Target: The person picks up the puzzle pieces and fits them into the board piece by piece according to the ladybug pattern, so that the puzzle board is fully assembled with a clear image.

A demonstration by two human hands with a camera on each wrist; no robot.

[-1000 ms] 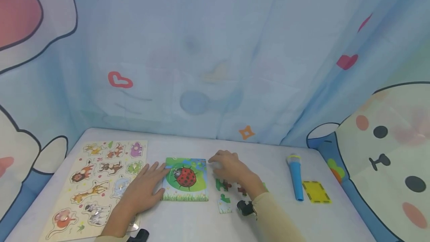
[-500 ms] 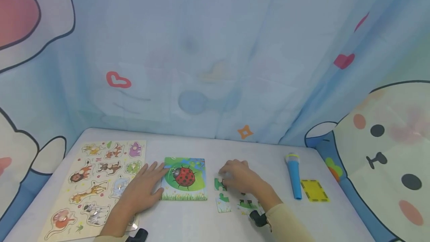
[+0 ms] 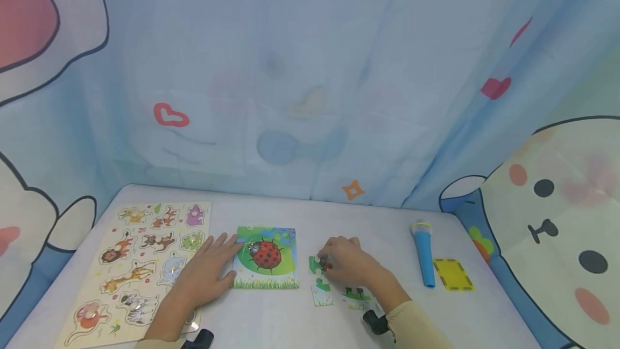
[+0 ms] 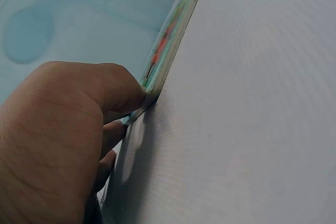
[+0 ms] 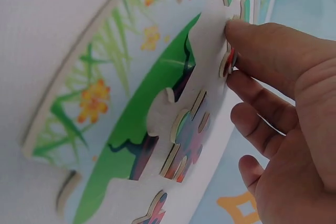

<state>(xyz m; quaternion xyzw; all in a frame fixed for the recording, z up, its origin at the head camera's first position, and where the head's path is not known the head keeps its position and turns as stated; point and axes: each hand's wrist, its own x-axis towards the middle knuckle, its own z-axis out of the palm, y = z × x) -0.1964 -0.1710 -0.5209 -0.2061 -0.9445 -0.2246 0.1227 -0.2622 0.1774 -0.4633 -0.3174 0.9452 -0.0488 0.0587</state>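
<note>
A square ladybug puzzle board (image 3: 266,257) lies on the table, its picture whole from above. My left hand (image 3: 205,273) rests along its left side, fingers extended and touching the edge; the left wrist view shows the thumb (image 4: 123,87) against the board's rim. Right of the board, my right hand (image 3: 351,263) is low over loose puzzle pieces. Thumb and index finger pinch a small red puzzle piece (image 5: 229,64), mostly covered by the fingertips. Nearby lie a green piece (image 3: 316,264), a white-and-green piece (image 3: 322,293) and a grassy piece (image 5: 121,145).
A wooden animal puzzle (image 3: 140,268) covers the table's left side, partly under my left forearm. On the right lie a blue toy microphone (image 3: 424,255) and a yellow square plate (image 3: 454,274). A printed blue curtain (image 3: 290,79) hangs behind.
My right hand has drawn back from the board's upper right corner, down and rightward to the loose pieces, and now pinches a red one. My left hand stays in place.
</note>
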